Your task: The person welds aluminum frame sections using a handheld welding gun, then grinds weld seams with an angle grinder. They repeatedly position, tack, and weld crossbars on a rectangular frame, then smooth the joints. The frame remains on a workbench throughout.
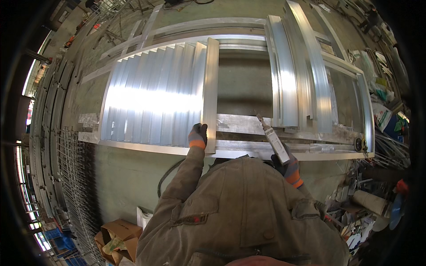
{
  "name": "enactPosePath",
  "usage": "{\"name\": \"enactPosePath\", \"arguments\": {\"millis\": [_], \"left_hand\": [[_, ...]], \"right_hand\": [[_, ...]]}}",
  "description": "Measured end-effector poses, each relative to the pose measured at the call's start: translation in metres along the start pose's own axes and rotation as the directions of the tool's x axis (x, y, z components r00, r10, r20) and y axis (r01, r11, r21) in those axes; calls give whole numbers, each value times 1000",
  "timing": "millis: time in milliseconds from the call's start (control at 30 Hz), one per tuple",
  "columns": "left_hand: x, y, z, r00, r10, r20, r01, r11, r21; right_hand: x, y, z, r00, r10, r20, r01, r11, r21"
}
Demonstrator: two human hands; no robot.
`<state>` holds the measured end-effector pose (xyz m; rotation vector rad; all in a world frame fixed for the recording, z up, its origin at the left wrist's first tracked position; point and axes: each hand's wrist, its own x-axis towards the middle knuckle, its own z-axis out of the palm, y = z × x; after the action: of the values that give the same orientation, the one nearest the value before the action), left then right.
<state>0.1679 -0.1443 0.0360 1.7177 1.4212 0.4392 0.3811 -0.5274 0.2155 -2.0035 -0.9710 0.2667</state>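
Note:
A long aluminium frame (128, 146) lies across in front of me, its left part filled with slanted silver louvre slats (151, 80). My left hand (198, 135), in a dark glove with an orange cuff, is closed on the near end of a wide upright aluminium bar (212, 88) beside the last slat. In my right hand (290, 167), gloved alike, is a long white tool (276, 145) with a narrow metal tip. It points away from me over the frame's open middle; the fingers are partly hidden behind it.
Loose aluminium profiles (317, 75) lie over the frame's right part. A small round black and yellow object (360, 144) sits at its near right corner. A dark hose (168, 177), an open cardboard box (120, 239) and a metal lattice stack (77, 168) are at lower left. Scrap lies at right.

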Motion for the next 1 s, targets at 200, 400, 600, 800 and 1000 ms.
{"name": "enactPosePath", "arguments": {"millis": [200,400,600,800,1000], "left_hand": [[9,11,9,1000,15,21,-17,996,86],[15,8,16,999,35,29,-36,998,54],[14,-3,22,998,62,18,-63,996,58],[17,-10,22,998,53,18,-54,997,54],[24,-21,28,997,73,-5,-73,997,-25]], "right_hand": [[9,0,-4,997,64,31,-65,997,41],[13,8,-2,990,122,63,-122,992,-14],[17,15,3,994,104,41,-104,995,-11],[19,16,8,999,29,22,-28,999,-37],[18,16,13,996,83,42,-83,996,-18]]}}
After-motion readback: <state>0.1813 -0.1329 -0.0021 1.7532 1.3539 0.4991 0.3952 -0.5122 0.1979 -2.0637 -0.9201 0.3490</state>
